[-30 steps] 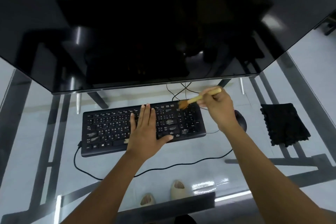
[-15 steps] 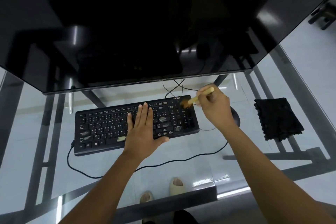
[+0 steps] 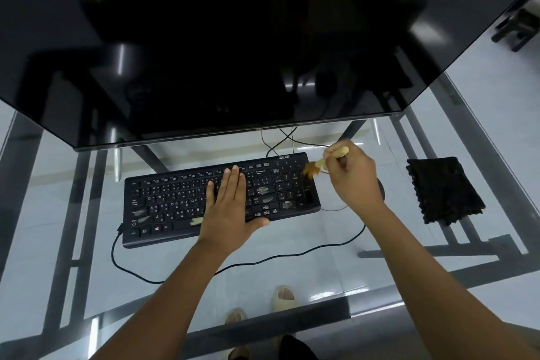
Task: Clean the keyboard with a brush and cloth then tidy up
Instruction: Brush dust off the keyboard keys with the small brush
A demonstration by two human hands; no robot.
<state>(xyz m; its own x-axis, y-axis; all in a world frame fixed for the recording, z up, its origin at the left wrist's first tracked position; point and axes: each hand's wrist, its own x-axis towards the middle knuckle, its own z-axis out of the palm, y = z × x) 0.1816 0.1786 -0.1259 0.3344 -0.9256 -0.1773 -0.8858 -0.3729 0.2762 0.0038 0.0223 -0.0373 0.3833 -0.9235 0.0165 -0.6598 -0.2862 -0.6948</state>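
Note:
A black keyboard (image 3: 163,204) lies on the glass desk, with pale smudges on some keys. My left hand (image 3: 230,207) rests flat on its middle, fingers together and pointing away from me, holding nothing. My right hand (image 3: 353,181) grips a small wooden-handled brush (image 3: 317,165) at the keyboard's far right end. The brown bristles touch the top right keys. A folded black cloth (image 3: 444,190) lies on the glass to the right, apart from both hands.
A large dark monitor (image 3: 233,38) hangs over the far side of the desk. A black mouse (image 3: 381,187) sits mostly hidden behind my right wrist. The keyboard cable (image 3: 263,260) loops across the glass desk (image 3: 321,242) in front. My feet show through the glass.
The brush has moved right along the top of the keyboard, from the number pad's inner part to its right edge. My left hand stays flat on the keys.

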